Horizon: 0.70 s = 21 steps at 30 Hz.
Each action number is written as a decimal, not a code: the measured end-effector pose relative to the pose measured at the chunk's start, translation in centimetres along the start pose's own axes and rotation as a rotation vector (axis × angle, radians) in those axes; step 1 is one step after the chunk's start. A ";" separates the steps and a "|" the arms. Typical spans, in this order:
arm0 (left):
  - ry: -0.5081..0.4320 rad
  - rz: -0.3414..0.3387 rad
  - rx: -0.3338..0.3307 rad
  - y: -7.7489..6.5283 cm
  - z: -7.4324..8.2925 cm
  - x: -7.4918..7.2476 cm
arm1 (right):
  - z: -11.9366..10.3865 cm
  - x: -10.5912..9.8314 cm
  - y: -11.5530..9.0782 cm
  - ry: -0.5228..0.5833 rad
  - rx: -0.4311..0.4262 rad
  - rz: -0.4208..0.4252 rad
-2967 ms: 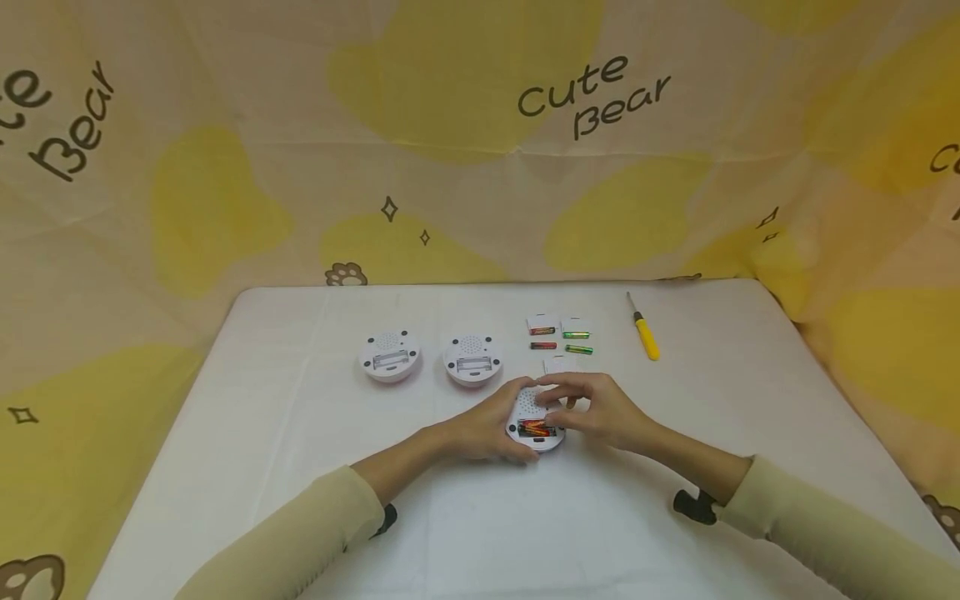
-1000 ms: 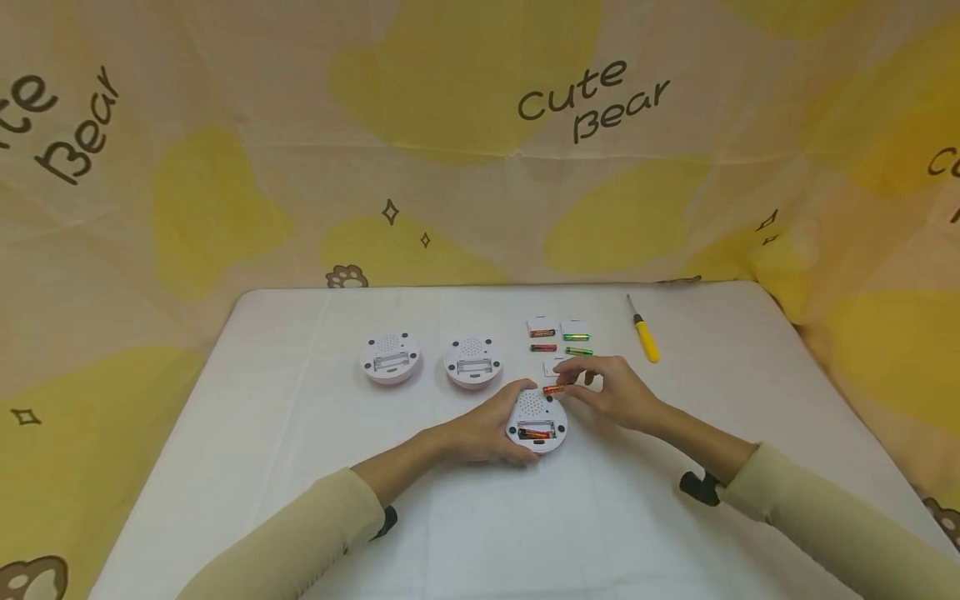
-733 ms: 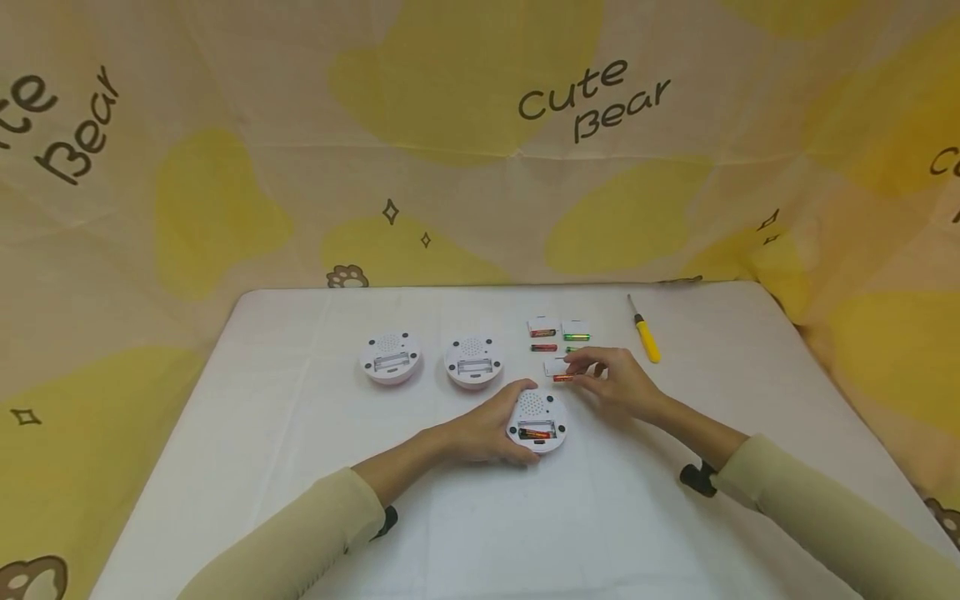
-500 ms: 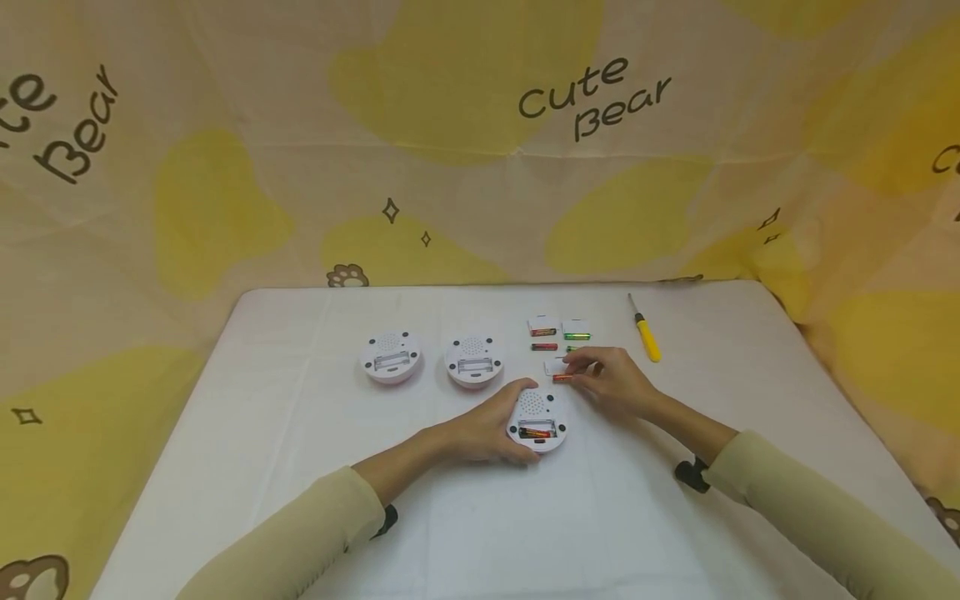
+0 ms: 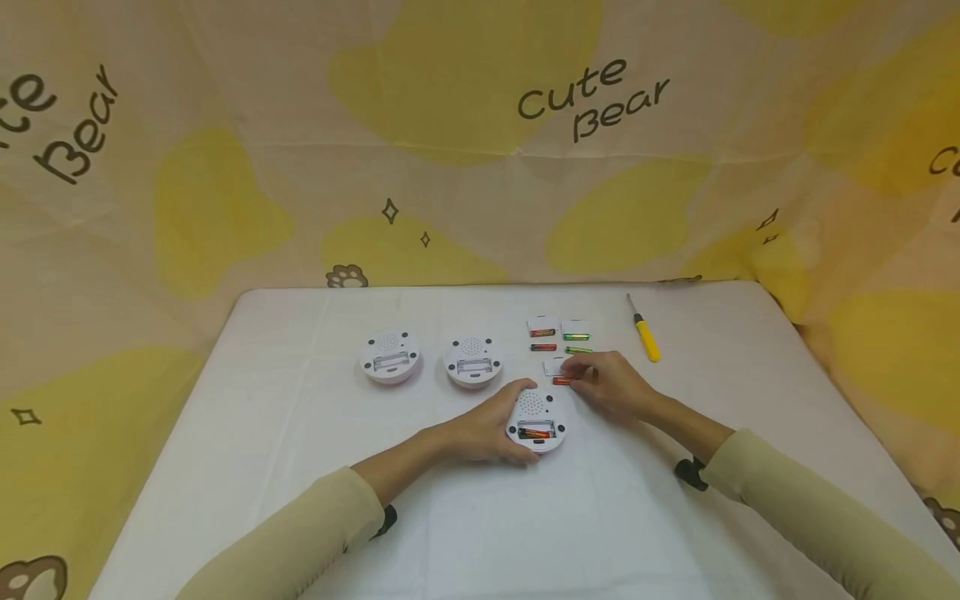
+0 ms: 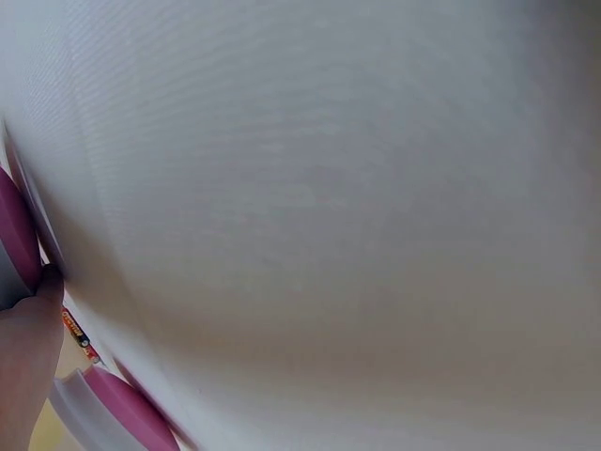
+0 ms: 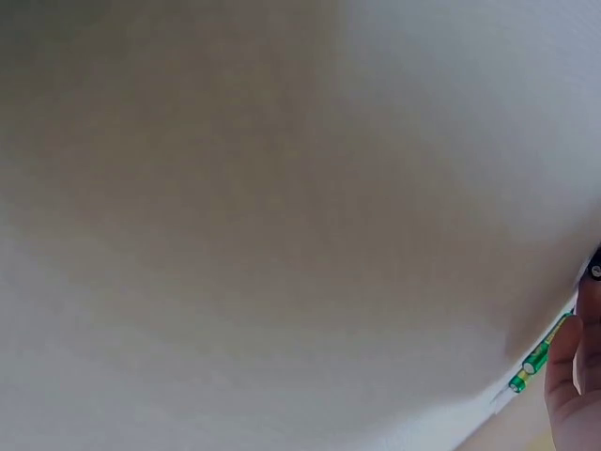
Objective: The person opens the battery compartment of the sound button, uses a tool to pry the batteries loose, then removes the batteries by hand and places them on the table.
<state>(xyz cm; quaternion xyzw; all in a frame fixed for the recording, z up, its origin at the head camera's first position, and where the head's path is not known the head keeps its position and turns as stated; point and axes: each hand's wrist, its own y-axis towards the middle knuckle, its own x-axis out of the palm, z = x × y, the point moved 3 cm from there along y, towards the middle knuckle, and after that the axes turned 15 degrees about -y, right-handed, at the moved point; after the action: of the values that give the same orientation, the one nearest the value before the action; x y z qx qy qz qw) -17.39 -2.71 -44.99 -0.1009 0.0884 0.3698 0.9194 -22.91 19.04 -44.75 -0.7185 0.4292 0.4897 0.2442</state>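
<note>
My left hand [image 5: 480, 429] grips a round white device [image 5: 531, 404] by its side, thumb and fingers spread around it. Its underside faces up, with speaker holes and an uncovered battery compartment. One red battery [image 5: 535, 433] lies slightly slanted in that compartment. Behind the device, my right hand [image 5: 611, 385] pinches another red battery [image 5: 561, 381] at its right end, low over the table, just in front of a white battery cover [image 5: 553, 366]. The left wrist view catches the device's pink edge [image 6: 14, 225] beside my fingers. In the right wrist view, a dark battery end [image 7: 594, 271] shows at my fingertips.
Two similar devices, one at left [image 5: 390, 358] and one nearer [image 5: 472, 360], lie with uncovered slots. Further back are two more covers, red batteries [image 5: 543, 347] and green batteries [image 5: 576, 337]. A yellow-handled screwdriver [image 5: 647, 337] lies at the back right of the white table [image 5: 450, 525].
My right hand has taken one red battery out of the held device's compartment and carried it back and right, down to the table by the cover. The left hand has stayed in place.
</note>
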 end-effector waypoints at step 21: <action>-0.015 -0.011 0.090 -0.1 0.2 -0.1 | -8.1 -0.2 -1.9 0.231 -0.316 0.009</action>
<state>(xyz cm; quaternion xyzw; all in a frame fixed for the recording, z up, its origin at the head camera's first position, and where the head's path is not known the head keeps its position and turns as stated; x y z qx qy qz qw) -17.35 -2.84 -44.77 -0.0569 0.0974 0.3609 0.9257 -17.29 13.89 -41.49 -0.7972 0.3756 0.4665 0.0754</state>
